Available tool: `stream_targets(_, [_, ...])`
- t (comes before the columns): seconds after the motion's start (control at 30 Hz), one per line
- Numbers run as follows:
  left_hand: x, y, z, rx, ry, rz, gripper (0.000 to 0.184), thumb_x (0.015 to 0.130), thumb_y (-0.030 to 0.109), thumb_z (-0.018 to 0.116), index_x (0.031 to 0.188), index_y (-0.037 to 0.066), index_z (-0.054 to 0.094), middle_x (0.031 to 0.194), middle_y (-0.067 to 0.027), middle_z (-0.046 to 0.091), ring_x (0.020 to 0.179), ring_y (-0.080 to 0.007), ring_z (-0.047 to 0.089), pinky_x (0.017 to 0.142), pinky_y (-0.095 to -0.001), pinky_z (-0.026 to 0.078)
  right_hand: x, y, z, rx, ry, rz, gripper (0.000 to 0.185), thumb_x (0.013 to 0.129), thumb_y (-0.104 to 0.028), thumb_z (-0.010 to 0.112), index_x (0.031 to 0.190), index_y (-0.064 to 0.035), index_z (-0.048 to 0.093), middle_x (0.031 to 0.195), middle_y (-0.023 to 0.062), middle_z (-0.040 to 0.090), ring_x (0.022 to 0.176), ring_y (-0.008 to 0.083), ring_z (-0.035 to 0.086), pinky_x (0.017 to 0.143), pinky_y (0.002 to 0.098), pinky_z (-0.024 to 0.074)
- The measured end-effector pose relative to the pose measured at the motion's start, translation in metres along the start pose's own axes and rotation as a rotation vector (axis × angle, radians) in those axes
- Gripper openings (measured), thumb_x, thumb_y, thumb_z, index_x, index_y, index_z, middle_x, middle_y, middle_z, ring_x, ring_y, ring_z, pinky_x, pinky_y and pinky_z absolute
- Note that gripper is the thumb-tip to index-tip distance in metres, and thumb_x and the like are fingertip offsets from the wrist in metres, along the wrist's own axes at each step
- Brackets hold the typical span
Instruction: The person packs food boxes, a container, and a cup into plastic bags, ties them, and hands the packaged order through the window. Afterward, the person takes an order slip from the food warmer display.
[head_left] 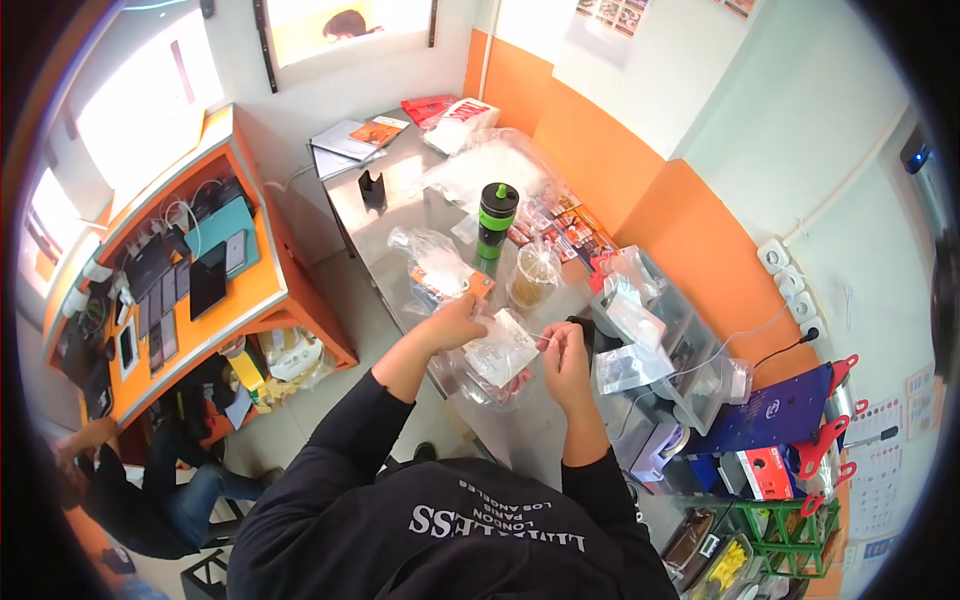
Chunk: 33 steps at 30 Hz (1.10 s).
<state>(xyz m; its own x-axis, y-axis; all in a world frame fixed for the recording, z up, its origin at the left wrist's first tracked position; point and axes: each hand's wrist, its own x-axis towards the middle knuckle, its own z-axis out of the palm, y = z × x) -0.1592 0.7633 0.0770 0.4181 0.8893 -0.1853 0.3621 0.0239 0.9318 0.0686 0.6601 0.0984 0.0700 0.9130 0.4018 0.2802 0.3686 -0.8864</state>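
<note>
Your left hand [455,325] curls at the labelled clear bag [502,350], grip unclear | your right hand [568,368] pinches something thin | green-black bottle [497,222] beyond, on tabletop [395,232]

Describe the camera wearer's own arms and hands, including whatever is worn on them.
The left hand and right hand are bare, with no gloves. No watch or bracelet shows at either wrist. Both arms have plain black sleeves, ending partway along the forearms, with no visible markings.
</note>
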Motion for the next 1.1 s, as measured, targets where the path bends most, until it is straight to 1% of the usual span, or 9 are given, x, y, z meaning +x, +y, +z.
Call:
stream_targets(0.1, [-0.011, 0.017, -0.011, 0.348, -0.049, -0.01, 0.057, 0.075, 0.019, 0.07, 0.124, -0.006, 0.055, 0.109, -0.0253, 0.066, 0.104, -0.0338, 0.065, 0.087, -0.0386, 0.05, -0.004, -0.012, 0.006, -0.095, -0.1, -0.01, 0.004, 0.096, 0.001, 0.045, 0.097, -0.0021, 0.043, 0.099, 0.0119, 0.055, 0.084, 0.0149, 0.06, 0.076, 0.0294, 0.0499])
stream_targets(0.17, [-0.02, 0.037, -0.015, 0.643, -0.224, -0.056, 0.046, 0.074, 0.018, 0.064, 0.113, -0.008, 0.062, 0.098, -0.0265, 0.068, 0.097, -0.0364, 0.067, 0.083, -0.0405, 0.052, -0.006, -0.015, 0.01, -0.085, -0.132, -0.04, 0.004, 0.095, 0.001, 0.047, 0.096, -0.0017, 0.044, 0.098, 0.0113, 0.056, 0.081, 0.0152, 0.06, 0.075, 0.0291, 0.0498])
stream_targets(0.3, [-0.022, 0.044, -0.018, 0.819, -0.261, -0.023, 0.041, 0.075, 0.02, 0.064, 0.105, -0.007, 0.067, 0.09, -0.0251, 0.07, 0.09, -0.0359, 0.069, 0.079, -0.0411, 0.053, -0.009, -0.021, 0.018, -0.052, -0.123, -0.017, 0.008, 0.091, 0.001, 0.05, 0.095, -0.0029, 0.044, 0.093, 0.01, 0.055, 0.079, 0.0169, 0.059, 0.076, 0.0316, 0.0481])
stream_targets(0.4, [-0.016, 0.035, -0.016, 0.64, -0.118, -0.084, 0.044, 0.077, 0.023, 0.068, 0.108, -0.007, 0.063, 0.093, -0.0247, 0.068, 0.09, -0.0351, 0.068, 0.076, -0.0412, 0.052, -0.01, -0.021, 0.019, -0.139, -0.181, 0.04, 0.008, 0.09, 0.002, 0.05, 0.095, -0.0023, 0.046, 0.092, 0.0113, 0.055, 0.08, 0.0193, 0.059, 0.075, 0.0333, 0.048])
stream_targets(0.47, [-0.013, 0.022, -0.009, 0.364, 0.095, -0.001, 0.046, 0.085, 0.019, 0.065, 0.12, -0.005, 0.05, 0.1, -0.0193, 0.066, 0.089, -0.0282, 0.065, 0.074, -0.038, 0.051, -0.01, -0.013, 0.021, -0.279, -0.133, -0.14, 0.007, 0.09, 0.002, 0.05, 0.095, -0.0019, 0.046, 0.092, 0.0128, 0.054, 0.079, 0.0231, 0.059, 0.073, 0.0349, 0.048])
stream_targets(0.6, [-0.009, 0.009, 0.015, -0.108, 0.226, 0.08, 0.039, 0.09, 0.015, 0.061, 0.122, -0.003, 0.048, 0.094, -0.0098, 0.063, 0.08, -0.0162, 0.06, 0.066, -0.0303, 0.048, -0.012, -0.014, 0.022, -0.281, -0.065, -0.201, 0.009, 0.09, 0.003, 0.05, 0.097, -0.0015, 0.046, 0.094, 0.014, 0.055, 0.078, 0.0266, 0.058, 0.071, 0.0348, 0.0475])
stream_targets(0.67, [-0.015, 0.02, 0.021, -0.363, 0.218, -0.071, 0.034, 0.093, 0.015, 0.059, 0.122, 0.0, 0.049, 0.09, -0.0032, 0.059, 0.075, -0.0085, 0.054, 0.062, -0.0237, 0.043, -0.013, -0.016, 0.023, -0.199, -0.015, -0.102, 0.008, 0.092, 0.002, 0.048, 0.098, -0.001, 0.044, 0.096, 0.0142, 0.055, 0.082, 0.0246, 0.061, 0.072, 0.0333, 0.0489])
stream_targets(0.77, [-0.007, 0.01, 0.03, -0.507, 0.258, -0.074, 0.026, 0.091, 0.016, 0.061, 0.11, 0.0, 0.054, 0.088, -0.0054, 0.058, 0.076, -0.0119, 0.053, 0.066, -0.0283, 0.045, -0.014, -0.004, 0.03, 0.086, 0.122, -0.032, 0.006, 0.095, 0.001, 0.046, 0.099, -0.0009, 0.042, 0.099, 0.0147, 0.055, 0.086, 0.0233, 0.065, 0.076, 0.0329, 0.0506])
stream_targets(1.1, [0.003, -0.003, 0.031, -0.181, 0.281, -0.061, 0.024, 0.094, 0.015, 0.058, 0.114, 0.002, 0.053, 0.086, -0.0031, 0.059, 0.072, -0.0101, 0.054, 0.061, -0.0254, 0.044, -0.02, 0.011, 0.03, 0.091, 0.137, 0.019, 0.006, 0.095, 0.002, 0.045, 0.098, -0.0007, 0.042, 0.1, 0.0143, 0.055, 0.088, 0.0223, 0.068, 0.076, 0.0326, 0.0516])
